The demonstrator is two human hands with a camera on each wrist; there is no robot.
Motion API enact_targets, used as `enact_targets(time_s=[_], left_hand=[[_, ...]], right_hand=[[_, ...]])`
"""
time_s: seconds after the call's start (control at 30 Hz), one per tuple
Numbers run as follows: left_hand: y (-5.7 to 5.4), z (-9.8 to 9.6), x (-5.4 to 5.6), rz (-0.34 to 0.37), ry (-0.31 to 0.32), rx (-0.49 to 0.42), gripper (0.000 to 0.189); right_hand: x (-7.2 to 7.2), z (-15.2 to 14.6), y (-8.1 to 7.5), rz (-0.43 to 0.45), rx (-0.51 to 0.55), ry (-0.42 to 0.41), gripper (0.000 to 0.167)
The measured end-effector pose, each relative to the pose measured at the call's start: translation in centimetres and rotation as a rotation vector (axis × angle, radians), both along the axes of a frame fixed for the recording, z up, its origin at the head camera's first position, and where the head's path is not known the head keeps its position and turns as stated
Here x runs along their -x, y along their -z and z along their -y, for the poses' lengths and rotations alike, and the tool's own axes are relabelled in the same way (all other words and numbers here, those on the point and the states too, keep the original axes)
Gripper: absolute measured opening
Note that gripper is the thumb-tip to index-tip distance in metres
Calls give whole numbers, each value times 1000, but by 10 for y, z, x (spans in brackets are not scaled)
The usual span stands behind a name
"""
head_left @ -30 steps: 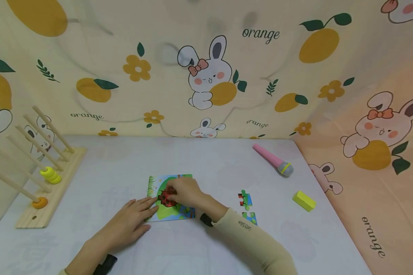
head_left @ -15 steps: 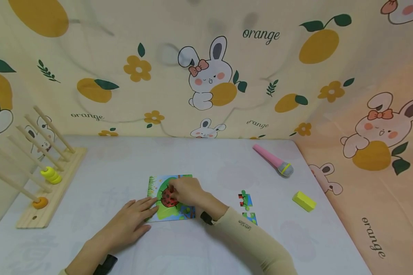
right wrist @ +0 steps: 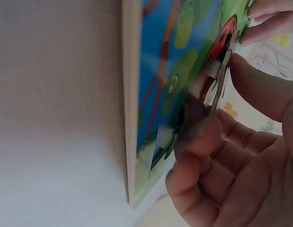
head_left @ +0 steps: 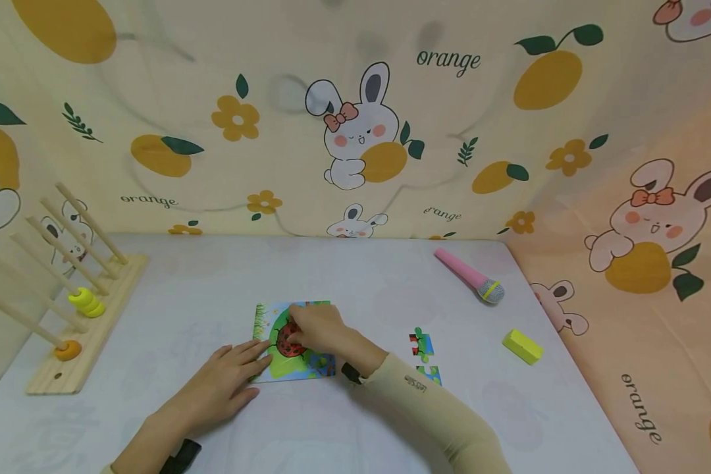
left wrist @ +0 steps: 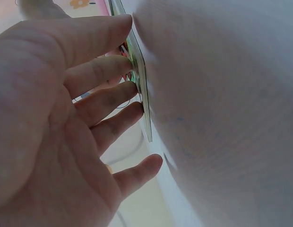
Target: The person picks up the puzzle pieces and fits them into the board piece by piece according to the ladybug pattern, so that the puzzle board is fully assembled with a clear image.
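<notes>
A puzzle board (head_left: pixel 264 324) with a ladybug picture lies flat on the white table, in front of the person. My right hand (head_left: pixel 318 327) is over its middle and pinches a puzzle piece (right wrist: pixel 220 87) between thumb and index finger; in the right wrist view the piece stands tilted, its thin edge showing, close over the red ladybug part. With fingers spread and mostly straight, my left hand (head_left: pixel 225 376) rests its fingertips (left wrist: pixel 135 109) at the board's left edge. Two loose puzzle pieces, one red and green (head_left: pixel 422 345) and one blue and green (head_left: pixel 430 375), lie right of the board.
A wooden peg rack (head_left: pixel 115 289) stands at the left, with yellow rings (head_left: pixel 87 303) on one peg and an orange ring (head_left: pixel 68 350) on another. Towards the right edge lie a pink microphone (head_left: pixel 468 275) and a yellow block (head_left: pixel 523 346). Printed cloth walls enclose the table.
The ladybug part under my right hand has shifted slightly right since a second ago, with small movements of the fingers. My left hand stays in place.
</notes>
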State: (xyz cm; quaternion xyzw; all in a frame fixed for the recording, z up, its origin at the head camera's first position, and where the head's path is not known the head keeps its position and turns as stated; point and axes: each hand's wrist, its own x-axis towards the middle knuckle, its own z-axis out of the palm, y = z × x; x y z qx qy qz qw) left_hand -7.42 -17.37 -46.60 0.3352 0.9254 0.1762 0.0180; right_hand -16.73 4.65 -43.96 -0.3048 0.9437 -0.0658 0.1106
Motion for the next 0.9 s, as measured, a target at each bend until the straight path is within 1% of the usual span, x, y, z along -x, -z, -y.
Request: enact_targets(time_s=[0.13, 0.43, 0.5, 0.6, 0.7, 0.8, 0.9], left_hand=[[0, 0, 0, 1, 2, 1, 52], [-1, 0, 1, 7, -1, 3, 52], [0, -1, 1, 7, 0, 3, 51], [1, -1, 1, -3, 4, 0, 51], [2, 0, 1, -14, 5, -6, 51], [2, 0, 0, -25, 6, -11, 51], [1, 0, 0, -22, 4, -13, 51]], right_hand=[[-2, -1, 1, -4, 6, -21, 27], [-10, -8, -1, -128, -22, -64, 27], [-13, -10, -1, -160, -35, -70, 29], [-20, -15, -4, -209, -72, -94, 38], [-28, -20, -5, -236, -111, -161, 49], [-37, -24, -4, -218, -161, -247, 63], [-45, -25, -2, -148, -206, -298, 75]])
